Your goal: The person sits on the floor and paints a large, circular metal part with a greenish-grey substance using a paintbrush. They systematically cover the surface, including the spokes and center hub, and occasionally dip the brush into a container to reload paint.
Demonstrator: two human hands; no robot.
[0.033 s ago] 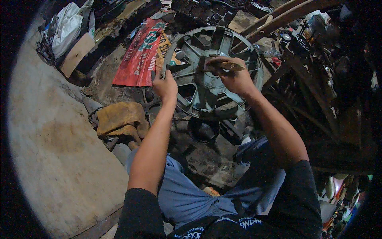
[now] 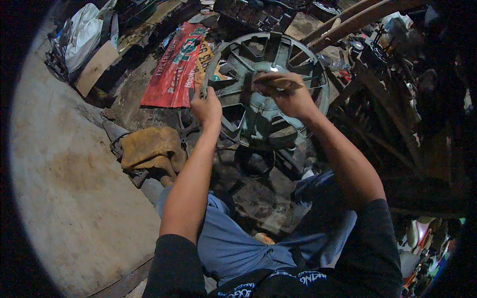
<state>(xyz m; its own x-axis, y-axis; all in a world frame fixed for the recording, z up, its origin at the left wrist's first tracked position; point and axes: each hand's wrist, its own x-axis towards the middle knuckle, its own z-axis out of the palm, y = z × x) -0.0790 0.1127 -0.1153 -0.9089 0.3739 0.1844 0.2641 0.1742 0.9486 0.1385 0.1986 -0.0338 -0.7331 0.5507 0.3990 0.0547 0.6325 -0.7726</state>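
A grey-green spoked wheel cover (image 2: 263,102) stands in front of me, its inner ribs facing up toward me. My left hand (image 2: 206,105) is closed around its left rim. Over the hub, my right hand (image 2: 289,94) is closed on a brush (image 2: 284,84) with a wooden handle. The bristles are dark and smeared by motion, at the left of the hub; whether they touch it I cannot tell. Under the near rim sits a dark round ring-like part (image 2: 254,161), partly covered by the wheel cover.
A red printed banner (image 2: 171,74) lies beyond my left hand. A folded tan cloth (image 2: 151,148) rests beside my left forearm, next to a pale stained board (image 2: 74,169). Dark scrap pieces (image 2: 392,109) crowd the right side. Wooden poles (image 2: 343,27) lean in at the far right.
My right hand and the brush have shifted slightly left over the hub. The left hand and the wheel cover look unmoved.
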